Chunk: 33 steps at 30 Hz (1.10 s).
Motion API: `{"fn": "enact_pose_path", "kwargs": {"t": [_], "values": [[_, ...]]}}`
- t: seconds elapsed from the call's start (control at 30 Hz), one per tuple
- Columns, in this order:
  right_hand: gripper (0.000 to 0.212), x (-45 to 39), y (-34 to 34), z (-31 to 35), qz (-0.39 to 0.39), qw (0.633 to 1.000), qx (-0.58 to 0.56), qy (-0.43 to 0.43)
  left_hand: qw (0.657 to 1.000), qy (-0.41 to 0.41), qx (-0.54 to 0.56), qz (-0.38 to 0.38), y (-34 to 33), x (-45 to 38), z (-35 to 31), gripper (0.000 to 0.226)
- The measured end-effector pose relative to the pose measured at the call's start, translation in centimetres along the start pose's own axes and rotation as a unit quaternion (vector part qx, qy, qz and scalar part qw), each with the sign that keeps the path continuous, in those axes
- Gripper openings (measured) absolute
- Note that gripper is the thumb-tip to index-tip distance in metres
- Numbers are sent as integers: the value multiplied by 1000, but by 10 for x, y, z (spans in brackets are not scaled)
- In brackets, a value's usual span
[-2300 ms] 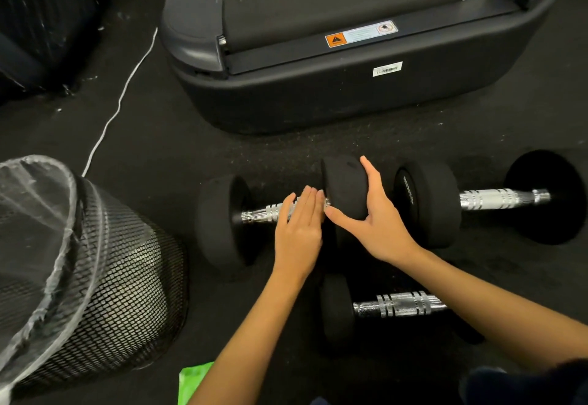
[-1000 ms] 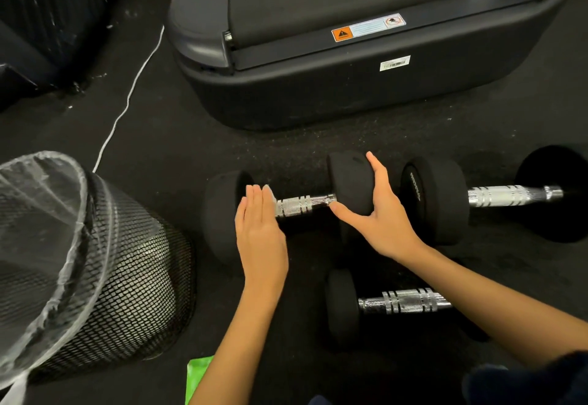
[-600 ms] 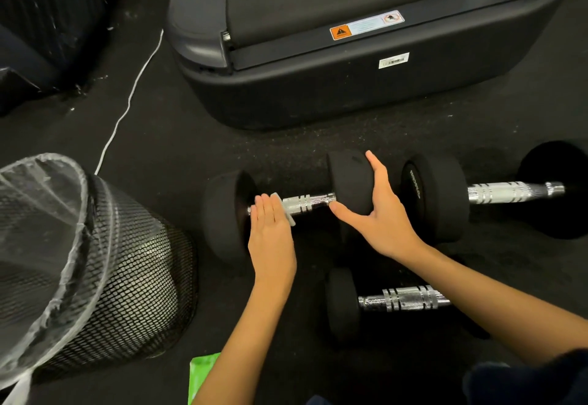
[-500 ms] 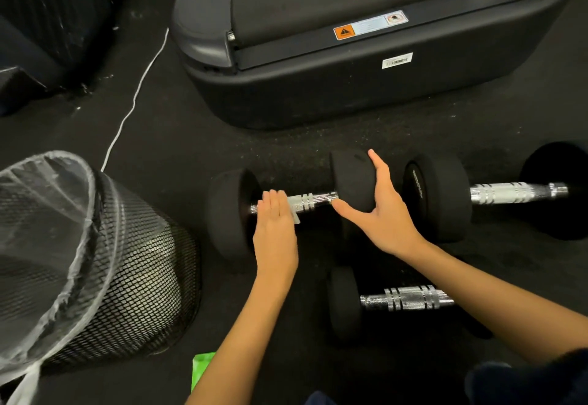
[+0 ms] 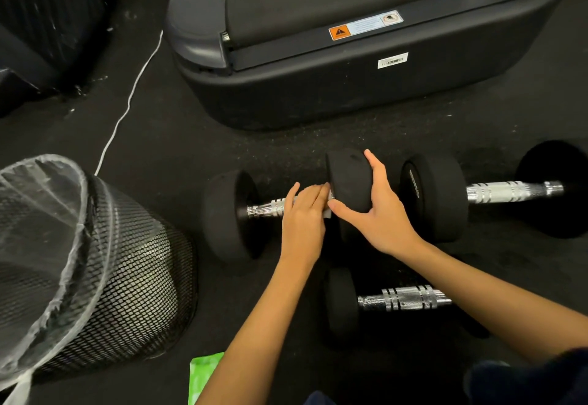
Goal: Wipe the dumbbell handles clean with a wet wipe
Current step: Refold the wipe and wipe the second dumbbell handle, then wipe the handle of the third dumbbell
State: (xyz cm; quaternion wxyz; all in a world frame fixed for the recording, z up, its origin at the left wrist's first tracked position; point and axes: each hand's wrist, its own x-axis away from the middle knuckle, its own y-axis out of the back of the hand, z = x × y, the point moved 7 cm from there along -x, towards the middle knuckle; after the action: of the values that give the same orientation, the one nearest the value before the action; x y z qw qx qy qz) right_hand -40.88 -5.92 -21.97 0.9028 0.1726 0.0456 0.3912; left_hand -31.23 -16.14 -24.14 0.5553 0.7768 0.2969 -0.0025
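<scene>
Three black dumbbells with chrome handles lie on the dark floor. My left hand (image 5: 302, 213) lies with straight fingers over the right part of the handle of the left dumbbell (image 5: 222, 217), pressing a white wet wipe (image 5: 327, 213) onto it; only a corner of the wipe shows. My right hand (image 5: 378, 213) grips that dumbbell's right head, thumb in front and fingers over the top. A second dumbbell (image 5: 509, 191) lies to the right. The third dumbbell (image 5: 404, 298) lies nearer me, under my right forearm.
A black mesh bin (image 5: 127, 277) with a clear liner stands at the left. A treadmill base (image 5: 318, 93) fills the far side, close behind the dumbbells. A white cable (image 5: 127, 102) runs across the floor. A green packet (image 5: 203, 373) lies near my left arm.
My left hand has slid with the wipe along the handle from its left end to its right end. My right hand has kept its hold on the dumbbell head.
</scene>
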Motion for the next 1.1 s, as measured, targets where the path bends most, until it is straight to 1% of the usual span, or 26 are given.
{"fn": "enact_pose_path", "kwargs": {"t": [0.1,0.17,0.37,0.47,0.57,0.6,0.67,0.73,0.77,0.8,0.83,0.87,0.9,0.97,1.03,1.1], "values": [[106,2,1,0,2,1000,-4,2,997,-35,1,-63,5,10,-3,42],[106,4,0,1,4,1000,-4,3,994,-55,3,-89,4,15,-4,41],[109,5,2,2,21,1000,8,3,992,-100,9,-80,9,15,6,45],[113,4,5,4,37,999,31,0,996,-66,27,-63,17,7,9,44],[117,2,9,2,69,996,47,-17,997,26,52,-44,30,0,15,34],[114,3,14,2,66,997,38,-25,993,62,82,-50,37,-1,16,29],[94,13,32,10,16,1000,9,-11,975,128,165,-76,53,1,15,22],[61,31,53,26,-58,997,-5,53,943,187,251,-113,67,12,7,20],[42,41,60,32,-73,994,-23,73,926,208,290,-124,72,20,0,20],[26,49,61,33,-61,995,-55,62,910,221,327,-127,75,27,-10,21],[16,56,56,33,-28,994,-101,36,896,225,361,-125,76,34,-21,21],[18,62,50,30,5,991,-136,5,887,218,388,-121,77,40,-35,21],[27,68,44,26,31,985,-166,-25,886,199,402,-113,78,45,-49,21],[37,77,37,22,48,977,-198,-55,906,145,386,-93,77,55,-75,23],[37,85,39,19,41,973,-219,-63,935,93,333,-78,73,67,-93,31],[33,94,39,13,61,962,-248,-93,947,81,306,-58,63,79,-97,37]]}}
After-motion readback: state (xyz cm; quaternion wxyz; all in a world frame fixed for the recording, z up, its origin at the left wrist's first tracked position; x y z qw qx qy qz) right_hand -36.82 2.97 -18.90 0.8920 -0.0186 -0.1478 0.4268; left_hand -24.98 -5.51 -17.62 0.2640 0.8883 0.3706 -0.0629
